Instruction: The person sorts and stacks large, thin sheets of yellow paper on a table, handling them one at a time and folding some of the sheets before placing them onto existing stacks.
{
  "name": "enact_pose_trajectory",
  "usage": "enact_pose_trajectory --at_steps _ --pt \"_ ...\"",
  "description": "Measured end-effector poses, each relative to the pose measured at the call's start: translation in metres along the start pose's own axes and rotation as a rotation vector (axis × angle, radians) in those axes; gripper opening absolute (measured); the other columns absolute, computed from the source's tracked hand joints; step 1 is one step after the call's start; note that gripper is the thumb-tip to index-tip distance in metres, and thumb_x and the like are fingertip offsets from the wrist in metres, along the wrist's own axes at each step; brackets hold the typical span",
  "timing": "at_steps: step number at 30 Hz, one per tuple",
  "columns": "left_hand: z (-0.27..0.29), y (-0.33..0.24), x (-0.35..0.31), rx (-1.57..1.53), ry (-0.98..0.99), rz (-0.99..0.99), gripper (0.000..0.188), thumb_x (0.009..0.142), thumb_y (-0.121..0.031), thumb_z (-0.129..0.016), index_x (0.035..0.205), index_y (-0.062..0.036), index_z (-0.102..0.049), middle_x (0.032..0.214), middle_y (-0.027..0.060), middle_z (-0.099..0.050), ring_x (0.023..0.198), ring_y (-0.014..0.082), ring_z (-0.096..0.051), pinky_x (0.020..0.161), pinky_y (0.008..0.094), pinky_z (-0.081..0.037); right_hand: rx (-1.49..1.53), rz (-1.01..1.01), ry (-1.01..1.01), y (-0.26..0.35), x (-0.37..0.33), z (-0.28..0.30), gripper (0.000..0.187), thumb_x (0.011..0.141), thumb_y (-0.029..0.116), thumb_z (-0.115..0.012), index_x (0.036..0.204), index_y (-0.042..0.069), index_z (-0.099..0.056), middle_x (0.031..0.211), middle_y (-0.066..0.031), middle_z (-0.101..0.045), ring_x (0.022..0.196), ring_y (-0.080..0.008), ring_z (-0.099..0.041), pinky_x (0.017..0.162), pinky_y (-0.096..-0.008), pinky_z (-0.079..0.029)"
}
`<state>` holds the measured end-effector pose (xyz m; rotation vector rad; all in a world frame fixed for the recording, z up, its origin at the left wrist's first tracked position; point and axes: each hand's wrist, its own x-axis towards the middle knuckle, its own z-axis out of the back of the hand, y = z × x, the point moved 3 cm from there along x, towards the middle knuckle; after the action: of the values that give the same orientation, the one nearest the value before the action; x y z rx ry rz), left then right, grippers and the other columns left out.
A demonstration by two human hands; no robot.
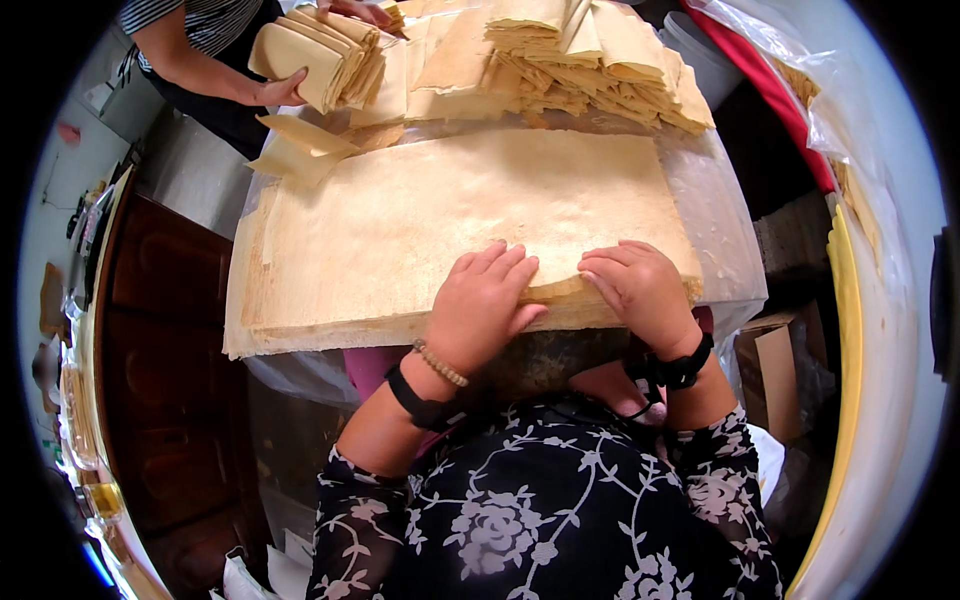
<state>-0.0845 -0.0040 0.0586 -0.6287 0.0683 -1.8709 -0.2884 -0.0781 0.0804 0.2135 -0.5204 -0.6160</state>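
Note:
A thick stack of thin, pale-yellow sheets (400, 220), looking like bean curd skin, lies flat across the table in front of me. My left hand (482, 295) rests on the top sheet near its front edge, fingers stretched out and thumb apart. To its right, my right hand (630, 282) has its fingers together and bent over the front edge, gripping the top sheet there. Between the two hands this edge is slightly raised and curled. The underside of the right fingers is partly hidden.
Across the table, another person's hand (285, 90) holds a bundle of folded sheets (320, 55). A heap of folded sheets (590, 70) lies at the far side. A loose sheet (300, 150) sits at the far left corner. A brown wooden cabinet (170, 380) stands left, a cardboard box (775, 375) right.

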Motion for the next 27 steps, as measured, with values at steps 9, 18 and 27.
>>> enact_pose_trajectory --at_steps 9,18,27 --pt "-0.011 0.002 0.017 -0.033 -0.087 0.009 0.034 0.08 -0.024 -0.076 0.11 -0.0103 -0.068 0.108 0.0082 -0.072 0.1 0.0279 -0.068 0.081 0.0384 -0.054 -0.104 0.209 -0.205 0.051 0.008 0.019 0.006 0.083 0.013 -0.071 0.088 0.011 -0.07 0.097 -0.0065 -0.071 0.094 -0.0234 -0.068 0.09 -0.0407 -0.053" --pt "-0.011 -0.007 0.029 0.094 0.066 -0.004 0.032 0.076 -0.035 -0.077 0.096 -0.0106 -0.07 0.1 0.007 -0.071 0.092 0.0286 -0.067 0.078 0.0379 -0.055 0.314 0.144 -0.067 0.046 -0.027 0.0 0.012 0.079 0.009 -0.076 0.089 0.006 -0.07 0.097 -0.0086 -0.073 0.094 -0.0264 -0.07 0.085 -0.0392 -0.055" --pt "-0.012 -0.006 0.032 0.087 0.089 -0.038 0.027 0.081 -0.035 -0.075 0.095 -0.0119 -0.07 0.095 0.0057 -0.069 0.092 0.0268 -0.066 0.076 0.0372 -0.055 0.447 -0.068 -0.041 0.021 -0.059 0.006 0.008 0.082 0.006 -0.073 0.09 0.006 -0.074 0.094 -0.0109 -0.074 0.091 -0.0275 -0.071 0.078 -0.0356 -0.056"
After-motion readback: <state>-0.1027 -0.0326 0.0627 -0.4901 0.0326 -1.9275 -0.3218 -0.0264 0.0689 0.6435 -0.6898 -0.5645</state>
